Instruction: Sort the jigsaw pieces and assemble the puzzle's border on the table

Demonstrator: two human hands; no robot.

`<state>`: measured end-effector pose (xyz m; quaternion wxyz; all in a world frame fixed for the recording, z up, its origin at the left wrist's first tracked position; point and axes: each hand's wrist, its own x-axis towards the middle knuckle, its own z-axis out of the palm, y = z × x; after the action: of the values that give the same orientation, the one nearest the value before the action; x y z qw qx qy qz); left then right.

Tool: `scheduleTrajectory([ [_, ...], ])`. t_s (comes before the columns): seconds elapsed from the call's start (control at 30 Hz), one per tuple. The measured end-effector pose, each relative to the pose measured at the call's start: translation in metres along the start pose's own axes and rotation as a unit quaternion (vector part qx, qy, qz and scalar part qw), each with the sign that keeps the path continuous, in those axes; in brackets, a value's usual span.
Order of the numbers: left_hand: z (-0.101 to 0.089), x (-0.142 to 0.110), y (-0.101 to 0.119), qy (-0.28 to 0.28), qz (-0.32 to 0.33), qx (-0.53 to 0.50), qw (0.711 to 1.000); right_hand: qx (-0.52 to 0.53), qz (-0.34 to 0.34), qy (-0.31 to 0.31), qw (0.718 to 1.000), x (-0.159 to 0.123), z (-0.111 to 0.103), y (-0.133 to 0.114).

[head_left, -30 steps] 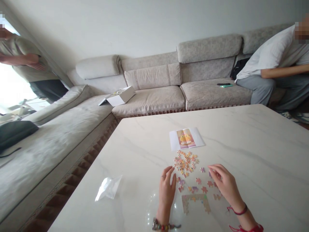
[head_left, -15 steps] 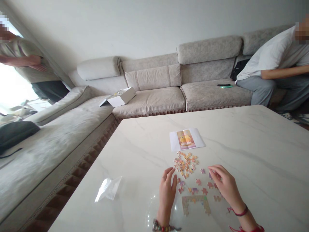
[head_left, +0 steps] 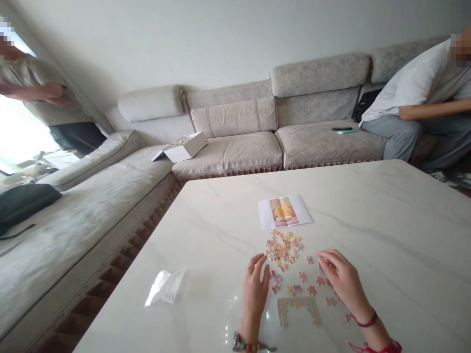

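Note:
My left hand (head_left: 254, 282) rests at the left of a pile of small jigsaw pieces (head_left: 282, 249), its fingers apart and holding nothing. Over the pieces at the right is my right hand (head_left: 342, 274), thumb and fingers drawn together at a purple puzzle piece (head_left: 321, 266), which they partly cover. Between the hands lie loose puzzle pieces, among them a pinkish one (head_left: 302, 277) and a purple one (head_left: 309, 260). Nearer to me, a joined strip of puzzle border (head_left: 297, 303) forms three sides of a frame. Beyond the pile lies a creased picture sheet (head_left: 283, 212) with yellow figures.
A clear plastic bag (head_left: 165, 287) lies on the marble-patterned table (head_left: 206, 235) at the left. Behind stands a grey corner sofa (head_left: 235, 152) with a white box (head_left: 187, 148) on it. One person (head_left: 423, 83) sits at the right; another (head_left: 55, 93) stands at the left.
Almost nothing differs. Both hands keep their places, the right one shifting only very slightly, and the puzzle pieces lie as before.

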<state>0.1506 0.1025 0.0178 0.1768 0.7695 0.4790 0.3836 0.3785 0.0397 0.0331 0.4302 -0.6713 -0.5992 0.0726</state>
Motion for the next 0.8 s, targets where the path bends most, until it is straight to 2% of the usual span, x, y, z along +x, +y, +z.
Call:
scheduleTrajectory([
  [0.27, -0.0012, -0.0001, -0.0029, 0.013, 0.006, 0.001, 1.000, 0.002, -0.001, -0.004, 1.000, -0.0014, 0.0012, -0.0005],
  [0.8, 0.0009, 0.0001, -0.0052, -0.001, -0.001, 0.007, 1.000, 0.013, -0.005, -0.003, 1.000, -0.0003, 0.0033, -0.0020],
])
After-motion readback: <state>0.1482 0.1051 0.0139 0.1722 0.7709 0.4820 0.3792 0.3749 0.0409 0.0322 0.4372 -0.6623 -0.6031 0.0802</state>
